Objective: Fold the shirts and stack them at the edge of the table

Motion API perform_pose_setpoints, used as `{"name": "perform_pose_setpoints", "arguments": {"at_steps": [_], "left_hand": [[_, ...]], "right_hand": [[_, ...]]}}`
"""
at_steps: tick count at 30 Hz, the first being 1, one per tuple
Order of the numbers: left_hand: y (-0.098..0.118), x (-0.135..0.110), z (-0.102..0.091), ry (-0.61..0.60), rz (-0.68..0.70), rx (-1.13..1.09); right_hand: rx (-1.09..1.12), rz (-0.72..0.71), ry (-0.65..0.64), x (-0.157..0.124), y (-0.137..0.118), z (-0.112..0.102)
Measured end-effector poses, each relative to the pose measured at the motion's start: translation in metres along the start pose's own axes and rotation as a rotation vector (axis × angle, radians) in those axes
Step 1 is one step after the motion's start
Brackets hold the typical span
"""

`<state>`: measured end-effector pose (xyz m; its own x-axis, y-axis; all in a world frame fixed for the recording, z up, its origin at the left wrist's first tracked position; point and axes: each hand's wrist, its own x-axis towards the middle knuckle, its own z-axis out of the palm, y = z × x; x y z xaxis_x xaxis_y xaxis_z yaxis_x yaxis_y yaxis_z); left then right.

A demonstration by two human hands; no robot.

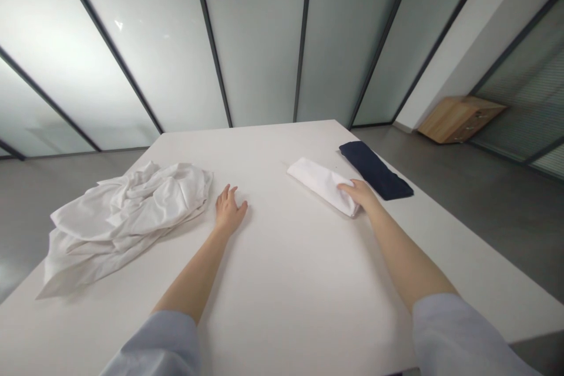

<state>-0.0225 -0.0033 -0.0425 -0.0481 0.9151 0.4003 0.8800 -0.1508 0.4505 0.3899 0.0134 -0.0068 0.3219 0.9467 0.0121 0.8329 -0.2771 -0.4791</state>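
My right hand (359, 191) grips the near right end of a folded white cloth (319, 181), thumb on top and the other fingers largely hidden at its edge. The cloth lies slantwise as a long, narrow bundle. Just beyond that hand, to the right, a folded navy cloth (374, 169) rests flat near the table's right edge. My left hand (230, 208) is open over the tabletop with its fingers apart, holding nothing. Left of it sits a crumpled heap of white fabric (132, 211), not touching the hand.
All of this is on a white table (282, 282). Frosted glass panels (259, 41) with dark frames stand behind it. A wooden drawer cabinet (460, 119) is on the grey floor at the far right. A small dark object (403, 372) shows at the bottom edge.
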Motion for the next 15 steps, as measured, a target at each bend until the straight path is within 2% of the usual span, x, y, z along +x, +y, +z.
{"name": "perform_pose_setpoints", "arguments": {"at_steps": [4, 9, 15], "left_hand": [[0.0, 0.0, 0.0, -0.019, 0.011, 0.004], [-0.001, 0.001, 0.0, -0.029, -0.006, 0.015], [0.001, 0.001, 0.0, -0.06, -0.021, 0.067]], "right_hand": [[0.086, 0.087, 0.018, 0.003, 0.011, -0.025], [0.104, 0.204, 0.199, 0.007, 0.025, -0.074], [0.371, 0.253, 0.281, 0.026, 0.031, -0.125]]}}
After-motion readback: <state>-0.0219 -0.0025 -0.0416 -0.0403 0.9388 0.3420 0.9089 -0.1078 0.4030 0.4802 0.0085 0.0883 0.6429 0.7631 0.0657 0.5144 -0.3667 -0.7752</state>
